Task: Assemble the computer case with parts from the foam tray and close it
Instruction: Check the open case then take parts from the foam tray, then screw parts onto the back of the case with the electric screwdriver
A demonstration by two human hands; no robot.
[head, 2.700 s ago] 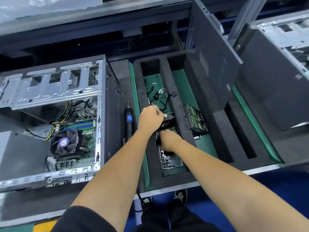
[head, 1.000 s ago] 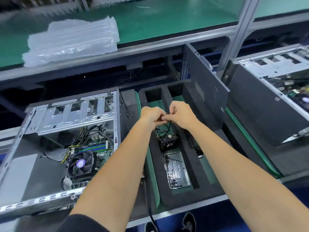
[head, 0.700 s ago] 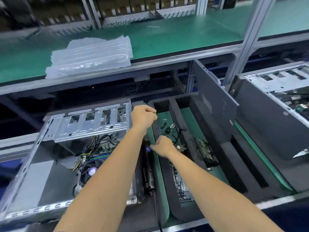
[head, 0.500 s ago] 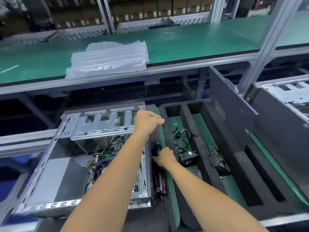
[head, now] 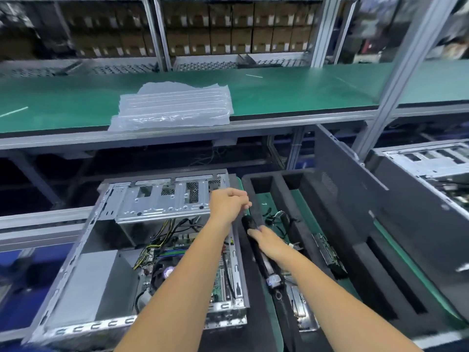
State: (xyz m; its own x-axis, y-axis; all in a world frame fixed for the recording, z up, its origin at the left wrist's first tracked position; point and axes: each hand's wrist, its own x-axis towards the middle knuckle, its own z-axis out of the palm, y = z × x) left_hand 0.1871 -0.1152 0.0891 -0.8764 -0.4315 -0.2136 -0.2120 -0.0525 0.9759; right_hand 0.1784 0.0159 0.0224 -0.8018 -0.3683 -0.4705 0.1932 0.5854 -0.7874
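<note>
two bare hands reach forward. the left hand point(head: 228, 203), fingers curled on something too small to tell, hovers over the right wall of the one open grey metal computer case point(head: 142, 252). the right hand point(head: 269, 241) grips one black electric screwdriver point(head: 264, 260) lying between the case and the black foam tray point(head: 281, 189). one cable bundle point(head: 281, 219) lies in the tray. one dark side panel point(head: 355, 199) leans at its right. one clear air-cushion wrap point(head: 175, 106) sits on the green shelf point(head: 304, 92).

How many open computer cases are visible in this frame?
2. One open silver metal computer case lies left of the black foam tray; a second open grey case sits at the right edge, partly cut off. Others may be out of view.
</note>
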